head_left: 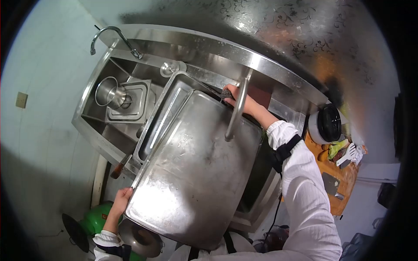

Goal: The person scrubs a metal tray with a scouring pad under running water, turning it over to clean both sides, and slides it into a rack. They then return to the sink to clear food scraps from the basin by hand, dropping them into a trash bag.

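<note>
Now the tray lies aslant over the sink, my left hand pinching its eight o'clock rim, my right hand clasping a scourer near one o'clock. Firm bracing should help even scrubbing.

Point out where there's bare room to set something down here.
Small bare patches of the wooden table border the gray blade; a hand might pass into the left basin between the square steel pan and near rim. Crowded: the table's far end, by the black-lidded pot and white spatula, and the right basin, mostly under the tray.
</note>
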The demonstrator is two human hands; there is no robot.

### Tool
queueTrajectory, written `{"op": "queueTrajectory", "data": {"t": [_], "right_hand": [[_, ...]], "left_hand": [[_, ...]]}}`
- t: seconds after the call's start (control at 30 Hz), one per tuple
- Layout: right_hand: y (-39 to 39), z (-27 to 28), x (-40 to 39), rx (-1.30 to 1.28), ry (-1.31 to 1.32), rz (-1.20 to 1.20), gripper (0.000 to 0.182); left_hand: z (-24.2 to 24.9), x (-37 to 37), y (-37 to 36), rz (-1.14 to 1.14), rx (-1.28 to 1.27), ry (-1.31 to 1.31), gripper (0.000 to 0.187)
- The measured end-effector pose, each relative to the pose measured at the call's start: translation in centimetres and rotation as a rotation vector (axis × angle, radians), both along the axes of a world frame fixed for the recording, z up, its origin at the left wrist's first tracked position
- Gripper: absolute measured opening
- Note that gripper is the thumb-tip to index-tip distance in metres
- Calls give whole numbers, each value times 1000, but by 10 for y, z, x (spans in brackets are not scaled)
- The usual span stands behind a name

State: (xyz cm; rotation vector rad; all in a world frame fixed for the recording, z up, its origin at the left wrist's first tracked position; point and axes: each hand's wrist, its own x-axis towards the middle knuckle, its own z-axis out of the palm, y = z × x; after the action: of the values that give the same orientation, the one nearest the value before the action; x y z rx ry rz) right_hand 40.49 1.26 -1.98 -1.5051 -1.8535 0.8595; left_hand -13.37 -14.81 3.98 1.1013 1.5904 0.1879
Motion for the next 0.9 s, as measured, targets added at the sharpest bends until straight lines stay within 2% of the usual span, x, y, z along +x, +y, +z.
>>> {"op": "queueTrajectory", "data": {"t": [0.1, 0.13, 0.27, 0.33, 0.4, 0.43, 0.5, 0.53, 0.6, 0.67, 0.73, 0.8, 0.83, 0.9], "right_hand": [[-37, -17, 4, 200, -112, -17, 33], [-59, -27, 10, 178, -282, -84, 36], [-124, -103, 16, 298, -469, -363, 44], [-143, -99, -16, 169, -503, -498, 43], [-151, -87, -52, -66, -382, -228, 47], [-151, -77, -58, -67, -382, -240, 47], [-156, -59, -63, 123, -215, -81, 52], [-153, -65, -48, 124, -217, -85, 52], [-146, -75, -17, 52, -347, -394, 55], [-156, -81, -45, 149, -413, -384, 52], [-180, -40, -111, 43, -212, -12, 51], [-197, -12, -153, 276, -121, 277, 49], [-192, -11, -155, 294, -154, 324, 51], [-162, -32, -125, 267, -224, 244, 50]], "left_hand": [[-27, -11, 2, -29, -1, -23, 31], [-34, -13, 2, -29, -8, -29, 31], [-58, -22, 1, -47, -1, -59, 29], [-53, -15, 4, -37, -36, -60, 29], [-53, -13, 6, -66, -58, -56, 29], [-53, -11, 10, -96, -69, -60, 29], [-51, -3, 11, -79, -63, -64, 29], [-50, -1, 9, -36, -53, -69, 30], [-51, -2, 6, -40, -71, -74, 30], [-53, 0, 12, -33, -81, -84, 30], [-46, -2, 11, -134, -10, -60, 30], [-35, 4, 12, -84, -41, -92, 30], [-30, 8, 13, -52, -65, -117, 31], [-26, 8, 14, -25, -80, -134, 32]]}}
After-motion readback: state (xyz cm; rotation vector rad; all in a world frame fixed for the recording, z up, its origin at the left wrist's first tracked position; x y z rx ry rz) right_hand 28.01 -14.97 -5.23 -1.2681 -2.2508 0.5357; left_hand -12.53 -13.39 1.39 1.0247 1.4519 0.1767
